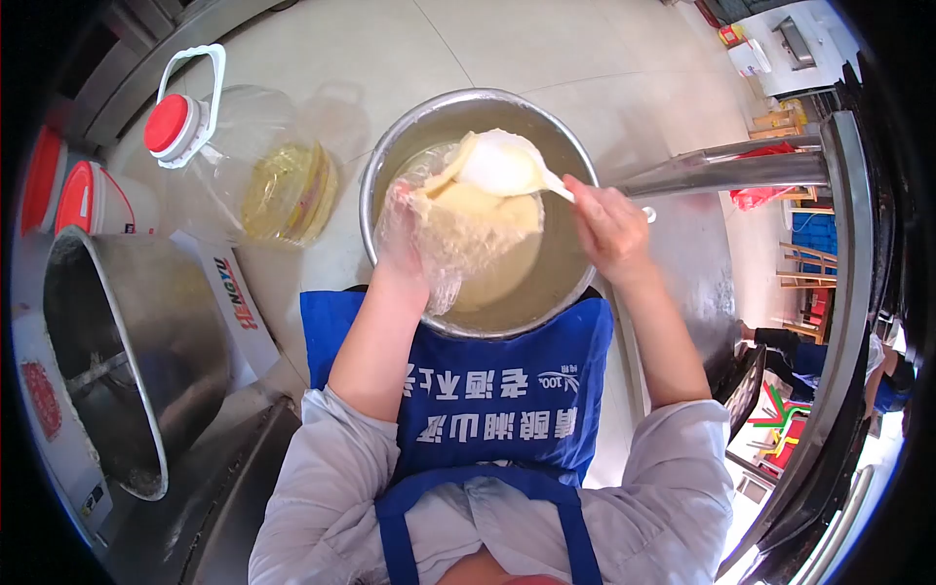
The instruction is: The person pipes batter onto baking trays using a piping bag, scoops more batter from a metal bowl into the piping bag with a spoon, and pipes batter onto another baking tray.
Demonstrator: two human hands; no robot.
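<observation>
My left hand [402, 244] is closed around a clear plastic bag [444, 278] with a pale yellow, thick mass [487, 219] in it. My right hand [612, 232] grips the handle of a white plastic spoon [502, 166], whose bowl rests at the bag's mouth against the pale mass. Some of that mass clings to the spoon's edge. Both hands are over a large round metal pot [429, 102] with cloudy, pale liquid at its bottom. Part of the left hand's fingers is hidden behind the bag.
On the floor at left stands a big clear jug [249, 117] with a red cap and some yellow oil. A metal mixer bowl [171, 341] and a red-lidded white bucket [112, 200] are nearby. Metal table legs [721, 175] rise at right, with another person [809, 361] beyond.
</observation>
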